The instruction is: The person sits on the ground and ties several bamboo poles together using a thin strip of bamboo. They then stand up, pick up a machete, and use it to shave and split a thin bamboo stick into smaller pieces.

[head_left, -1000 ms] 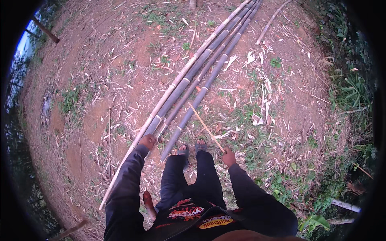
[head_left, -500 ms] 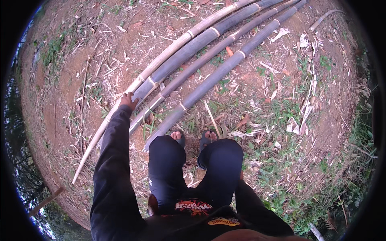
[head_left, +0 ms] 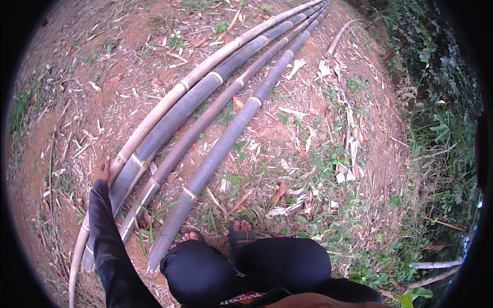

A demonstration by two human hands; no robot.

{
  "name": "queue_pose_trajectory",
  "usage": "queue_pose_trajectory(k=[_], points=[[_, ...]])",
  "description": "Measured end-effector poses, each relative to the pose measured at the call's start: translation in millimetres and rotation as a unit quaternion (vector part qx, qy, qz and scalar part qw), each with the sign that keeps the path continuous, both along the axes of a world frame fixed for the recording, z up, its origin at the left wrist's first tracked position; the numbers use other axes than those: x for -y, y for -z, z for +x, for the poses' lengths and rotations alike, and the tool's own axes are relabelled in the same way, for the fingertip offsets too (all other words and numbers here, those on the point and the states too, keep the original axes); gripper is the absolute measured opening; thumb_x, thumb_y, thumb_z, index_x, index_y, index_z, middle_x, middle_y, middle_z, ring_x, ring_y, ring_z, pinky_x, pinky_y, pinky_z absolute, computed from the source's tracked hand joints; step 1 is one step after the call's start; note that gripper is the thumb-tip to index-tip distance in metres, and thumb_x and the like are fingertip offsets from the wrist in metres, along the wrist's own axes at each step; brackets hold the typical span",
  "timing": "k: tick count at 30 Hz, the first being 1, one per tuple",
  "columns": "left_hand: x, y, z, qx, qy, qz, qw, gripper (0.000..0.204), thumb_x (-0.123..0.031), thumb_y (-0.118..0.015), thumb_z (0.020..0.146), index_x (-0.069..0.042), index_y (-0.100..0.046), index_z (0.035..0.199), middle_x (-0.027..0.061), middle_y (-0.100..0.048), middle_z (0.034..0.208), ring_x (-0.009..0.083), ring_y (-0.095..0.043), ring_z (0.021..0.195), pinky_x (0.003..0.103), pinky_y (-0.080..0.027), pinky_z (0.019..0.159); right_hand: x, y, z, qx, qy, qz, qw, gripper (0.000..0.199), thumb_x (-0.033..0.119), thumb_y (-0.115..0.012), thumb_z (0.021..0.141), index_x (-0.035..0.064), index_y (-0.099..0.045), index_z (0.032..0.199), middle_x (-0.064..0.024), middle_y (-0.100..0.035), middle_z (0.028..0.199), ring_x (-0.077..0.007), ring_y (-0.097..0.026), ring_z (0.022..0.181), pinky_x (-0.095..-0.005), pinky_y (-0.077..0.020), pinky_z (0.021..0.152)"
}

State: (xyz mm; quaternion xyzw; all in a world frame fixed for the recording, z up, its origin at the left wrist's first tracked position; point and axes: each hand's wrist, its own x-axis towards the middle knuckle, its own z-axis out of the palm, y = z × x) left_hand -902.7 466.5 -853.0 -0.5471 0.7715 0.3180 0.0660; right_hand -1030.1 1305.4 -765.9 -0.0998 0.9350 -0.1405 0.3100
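Observation:
Four long bamboo poles lie side by side on the ground, running from the lower left to the top right. My left hand (head_left: 102, 171) is on the outermost pale bamboo pole (head_left: 150, 123), near one of its joints; its fingers point along the pole's far side and the thumb is hidden. Beside that pole lies a thick dark bamboo pole (head_left: 177, 118), then a thinner brownish bamboo pole (head_left: 196, 127) with a split lower end. Closest to my feet is another dark bamboo pole (head_left: 223, 147). My right arm goes behind my right thigh, and its hand cannot be made out.
My sandalled feet (head_left: 241, 233) stand just right of the poles' near ends. Dry leaves and husks (head_left: 346, 174) litter the brown soil. A short curved stick (head_left: 340, 37) lies at the upper right. Dense green plants (head_left: 441, 133) border the ground on the right.
The view has shifted toward the right, so poles and feet appear lower and further left. My left hand now sits at the pale pole's outer side, its fingers closer together.

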Motion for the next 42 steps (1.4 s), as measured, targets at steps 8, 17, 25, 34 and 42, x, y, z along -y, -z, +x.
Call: queue_pose_trajectory(k=[8, 17, 25, 34, 42], points=[[-64, -9, -66, 0.1, 0.06, 0.026, 0.993, 0.114, -0.095, -0.029, 0.076, -0.003, -0.06, 0.135, 0.0339, -0.054, 0.136, 0.0451, -0.05, 0.132, 0.046, -0.034, 0.114, 10, 18, 6, -0.065, -0.031, 0.018, 0.997, 0.037, 0.033, -0.067, 0.085, 0.0082, -0.06, 0.112, -0.0196, -0.065, 0.103, -0.0389, -0.066, 0.093, -0.051, -0.0514, 0.079], [-113, -23, -44, 0.148, 0.078, 0.041, 0.985, 0.122, -0.097, -0.022, 0.075, 0.005, -0.061, 0.131, 0.035, -0.054, 0.135, 0.0455, -0.047, 0.134, 0.044, -0.033, 0.115, 125, 0, -42, -0.097, -0.138, -0.079, 0.982, 0.044, 0.035, -0.065, 0.09, 0.0062, -0.057, 0.122, -0.0207, -0.061, 0.111, -0.0409, -0.06, 0.104, -0.0493, -0.0478, 0.093], [-98, 52, -14, 0.002, -0.002, 0.29, 0.957, 0.131, -0.1, -0.029, 0.07, 0.007, -0.047, 0.144, 0.0321, -0.046, 0.146, 0.0404, -0.042, 0.14, 0.041, -0.028, 0.117, 199, 41, -69, 0.012, -0.098, -0.316, 0.944, 0.029, 0.016, -0.063, 0.095, 0.0064, -0.067, 0.121, -0.0169, -0.067, 0.103, -0.0379, -0.063, 0.097, -0.0442, -0.0511, 0.084], [-135, 1, -24, -0.026, -0.042, 0.395, 0.918, 0.12, -0.093, -0.031, 0.076, 0.005, -0.048, 0.144, 0.0286, -0.048, 0.145, 0.0376, -0.045, 0.137, 0.041, -0.031, 0.116, 193, 50, -100, 0.383, 0.121, -0.295, 0.867, 0.02, 0.004, -0.061, 0.096, -0.0015, -0.072, 0.111, -0.0015, -0.061, 0.078, -0.0085, -0.054, 0.061, -0.0251, -0.0442, 0.055], [-153, -20, -37, -0.033, -0.047, 0.419, 0.906, 0.111, -0.087, -0.033, 0.082, 0.003, -0.048, 0.144, 0.0255, -0.05, 0.145, 0.0352, -0.048, 0.135, 0.041, -0.033, 0.114, 181, 56, -110, 0.532, 0.084, -0.202, 0.818, 0.022, 0.002, -0.06, 0.093, 0.0009, -0.074, 0.109, -0.0025, -0.064, 0.072, -0.0089, -0.05, 0.05, -0.0253, -0.0411, 0.047]])
